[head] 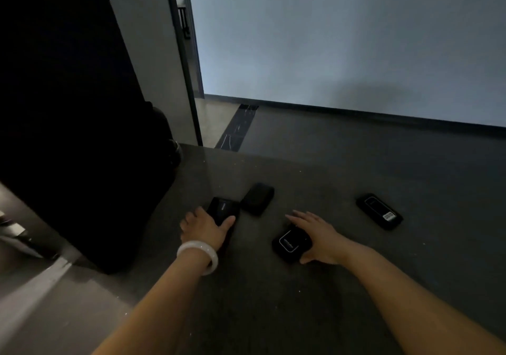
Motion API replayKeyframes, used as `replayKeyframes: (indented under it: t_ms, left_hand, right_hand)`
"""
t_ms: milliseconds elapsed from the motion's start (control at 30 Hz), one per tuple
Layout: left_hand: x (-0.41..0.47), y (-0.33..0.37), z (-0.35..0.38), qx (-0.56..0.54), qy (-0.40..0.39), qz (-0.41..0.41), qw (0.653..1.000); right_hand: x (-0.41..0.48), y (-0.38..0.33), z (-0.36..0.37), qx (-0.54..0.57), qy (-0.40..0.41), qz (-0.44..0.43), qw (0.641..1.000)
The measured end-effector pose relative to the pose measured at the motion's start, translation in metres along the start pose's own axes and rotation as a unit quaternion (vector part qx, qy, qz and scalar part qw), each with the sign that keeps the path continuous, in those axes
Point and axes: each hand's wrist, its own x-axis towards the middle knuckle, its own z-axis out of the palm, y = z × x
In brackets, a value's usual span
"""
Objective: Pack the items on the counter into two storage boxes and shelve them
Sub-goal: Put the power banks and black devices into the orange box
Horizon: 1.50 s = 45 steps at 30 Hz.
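Several small black box-like items lie on the dark counter (pixel 273 300). My left hand (pixel 204 227), with a white bangle on its wrist, grips a long black item (pixel 223 209), thumb along its right side and fingers over its left edge. My right hand (pixel 319 235) lies over a black item with a white-outlined label (pixel 290 244), fingers stretched across its far side and thumb at its near edge. A plain black case (pixel 257 198) sits just beyond, between the hands. Another black item with a white sticker (pixel 379 211) lies apart at the right.
A tall dark block (pixel 82 135) stands at the left on the counter. Behind the counter's far edge are the floor, a pale wall (pixel 342 40) and a doorway (pixel 189 53) at the left. The scene is dim.
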Motion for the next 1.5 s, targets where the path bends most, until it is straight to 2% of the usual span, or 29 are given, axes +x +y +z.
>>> replayKeyframes:
  t_ms: [133,267,333,467,633,833,1000,1200,1500]
  left_hand:
    - [0.023,0.001,0.001,-0.002,-0.044,-0.029,0.999]
    - [0.02,-0.003,-0.001,-0.037,-0.086,-0.062,0.994]
    - [0.009,-0.006,0.001,-0.028,-0.099,-0.056,0.993]
    - [-0.027,-0.015,0.011,-0.118,-0.109,-0.033,0.987]
    - [-0.083,-0.025,0.018,-0.156,-0.136,-0.005,0.978]
    - [-0.155,-0.009,0.029,-0.223,-0.223,0.012,0.949]
    - [-0.222,0.029,0.054,-0.305,-0.308,0.076,0.898]
    - [-0.317,0.09,0.084,-0.305,-0.398,0.16,0.85]
    - [-0.48,0.181,0.127,-0.258,-0.458,0.263,0.809]
  right_hand:
    - [0.006,0.007,0.0,-0.012,0.014,-0.032,0.999]
    - [-0.001,0.01,0.008,-0.009,0.056,-0.022,0.998]
    - [-0.009,0.008,0.014,-0.006,0.076,-0.009,0.997]
    - [-0.036,0.003,0.029,0.016,0.097,0.019,0.995]
    - [-0.093,-0.002,0.046,0.083,0.116,0.076,0.987]
    - [-0.187,0.001,0.058,0.194,0.152,0.175,0.953]
    - [-0.278,0.013,0.062,0.236,0.233,0.25,0.91]
    - [-0.398,0.042,0.067,0.21,0.302,0.323,0.872]
    - [-0.588,0.113,0.078,0.203,0.366,0.404,0.813]
